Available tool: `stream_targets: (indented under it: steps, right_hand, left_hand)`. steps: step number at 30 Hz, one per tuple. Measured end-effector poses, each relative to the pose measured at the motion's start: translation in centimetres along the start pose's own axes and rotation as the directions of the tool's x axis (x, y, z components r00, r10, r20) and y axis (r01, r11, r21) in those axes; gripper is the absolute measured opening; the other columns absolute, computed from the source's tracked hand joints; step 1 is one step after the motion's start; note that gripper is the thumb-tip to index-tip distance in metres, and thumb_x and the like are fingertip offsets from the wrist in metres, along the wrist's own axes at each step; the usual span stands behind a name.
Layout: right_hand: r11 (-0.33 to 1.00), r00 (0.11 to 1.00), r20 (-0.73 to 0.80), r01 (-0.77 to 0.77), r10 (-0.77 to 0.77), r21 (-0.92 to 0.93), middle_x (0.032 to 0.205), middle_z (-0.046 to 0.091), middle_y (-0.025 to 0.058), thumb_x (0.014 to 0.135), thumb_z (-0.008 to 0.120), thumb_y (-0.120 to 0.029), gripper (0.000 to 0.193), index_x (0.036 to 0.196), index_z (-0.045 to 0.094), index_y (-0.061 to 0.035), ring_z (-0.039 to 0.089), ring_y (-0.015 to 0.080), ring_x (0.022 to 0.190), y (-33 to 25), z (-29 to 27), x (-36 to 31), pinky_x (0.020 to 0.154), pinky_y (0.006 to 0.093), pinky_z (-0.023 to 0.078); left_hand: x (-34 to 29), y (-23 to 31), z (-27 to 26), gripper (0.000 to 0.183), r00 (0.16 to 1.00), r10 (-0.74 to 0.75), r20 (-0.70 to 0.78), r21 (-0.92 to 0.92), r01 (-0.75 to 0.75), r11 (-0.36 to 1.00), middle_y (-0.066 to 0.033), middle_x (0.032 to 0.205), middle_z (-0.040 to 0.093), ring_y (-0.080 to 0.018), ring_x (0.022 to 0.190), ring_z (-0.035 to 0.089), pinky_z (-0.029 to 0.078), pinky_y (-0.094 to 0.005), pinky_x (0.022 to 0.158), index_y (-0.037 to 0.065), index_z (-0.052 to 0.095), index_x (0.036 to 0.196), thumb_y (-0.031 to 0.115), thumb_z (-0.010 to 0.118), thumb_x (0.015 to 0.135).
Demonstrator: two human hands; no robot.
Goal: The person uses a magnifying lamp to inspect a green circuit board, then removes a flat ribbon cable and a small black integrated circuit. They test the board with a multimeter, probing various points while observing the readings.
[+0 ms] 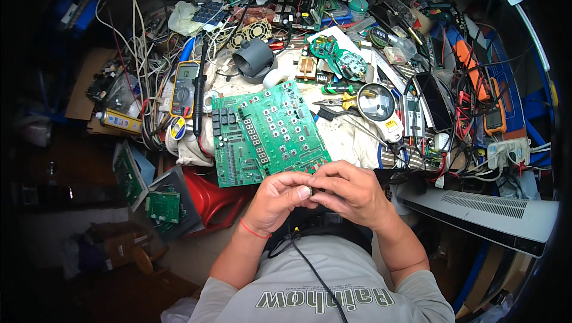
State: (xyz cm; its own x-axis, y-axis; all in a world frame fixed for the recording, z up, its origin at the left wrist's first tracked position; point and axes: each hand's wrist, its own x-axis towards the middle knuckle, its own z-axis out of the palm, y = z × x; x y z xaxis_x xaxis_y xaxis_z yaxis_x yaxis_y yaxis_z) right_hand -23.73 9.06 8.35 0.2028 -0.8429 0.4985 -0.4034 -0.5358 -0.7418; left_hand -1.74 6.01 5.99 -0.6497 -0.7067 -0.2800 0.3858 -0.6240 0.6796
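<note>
My left hand point(279, 199) and my right hand point(355, 193) meet in front of my body, just past the near edge of the worktop. Their fingertips pinch a small dark part point(310, 192) between them; too little of it shows to name its kind. Right behind the hands lies a large green circuit board point(289, 162), tilted on a white cloth. It carries rows of small push buttons point(273, 117), a strip of digit displays point(256, 141) and black relays point(224, 117) at its left.
A yellow multimeter point(183, 87) with a black soldering-iron-like rod stands left of the board. To the right lie pliers point(336, 102), a round magnifier point(376, 102) and a phone point(434, 102). Cables and electronic scrap crowd the back. A red stool point(211, 201) stands below at left.
</note>
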Motion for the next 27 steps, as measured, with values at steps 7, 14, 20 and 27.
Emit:
stream_targets:
  steps: [7, 14, 20, 27]
  right_hand:
    - [1.0, 1.0, 0.01, 0.017, -0.017, -0.016, 0.101, 0.07, 0.0077, 0.082, 0.085, -0.01, 0.036, 0.116, 0.076, -0.0044, 0.073, 0.0256, 0.081, -0.3, -0.8, -0.4, 0.068, 0.0364, 0.061]
    - [0.999, 0.999, 0.026, 0.038, -0.037, -0.038, 0.102, 0.071, 0.0079, 0.083, 0.085, -0.012, 0.037, 0.117, 0.075, -0.0045, 0.073, 0.027, 0.084, -0.2, -1.3, -0.8, 0.071, 0.0373, 0.061]
    - [0.998, 0.999, 0.018, 0.046, -0.045, -0.031, 0.104, 0.072, 0.0085, 0.082, 0.085, -0.012, 0.037, 0.117, 0.075, -0.0038, 0.074, 0.028, 0.085, 0.0, -1.4, -0.9, 0.072, 0.0373, 0.062]
    - [0.998, 0.999, 0.012, 0.053, -0.053, -0.026, 0.103, 0.073, 0.0087, 0.082, 0.086, -0.012, 0.035, 0.115, 0.077, -0.0048, 0.074, 0.0286, 0.085, 0.3, -1.3, -0.9, 0.072, 0.0376, 0.062]
  left_hand:
    - [0.1, -0.3, 0.8, 0.022, 1.0, -0.008, 0.002, 0.015, 0.008, 1.0, -0.0121, 0.115, 0.074, -0.0176, 0.1, 0.074, 0.065, -0.0306, 0.086, -0.003, 0.072, 0.121, 0.008, 0.071, 0.102]
    - [0.3, -0.7, 0.9, 0.023, 1.0, -0.011, 0.022, -0.012, 0.011, 1.0, -0.0121, 0.114, 0.074, -0.0179, 0.101, 0.075, 0.065, -0.0307, 0.086, -0.003, 0.072, 0.121, 0.008, 0.071, 0.101]
    - [0.5, -0.9, 0.7, 0.022, 0.999, -0.03, 0.039, -0.037, 0.031, 0.999, -0.0123, 0.113, 0.074, -0.0184, 0.101, 0.075, 0.065, -0.0308, 0.088, -0.004, 0.073, 0.12, 0.007, 0.071, 0.101]
    - [0.7, -1.0, 0.5, 0.018, 0.999, -0.034, 0.031, -0.041, 0.035, 0.999, -0.0143, 0.116, 0.073, -0.0239, 0.103, 0.075, 0.065, -0.0367, 0.09, -0.005, 0.073, 0.116, 0.004, 0.07, 0.1]
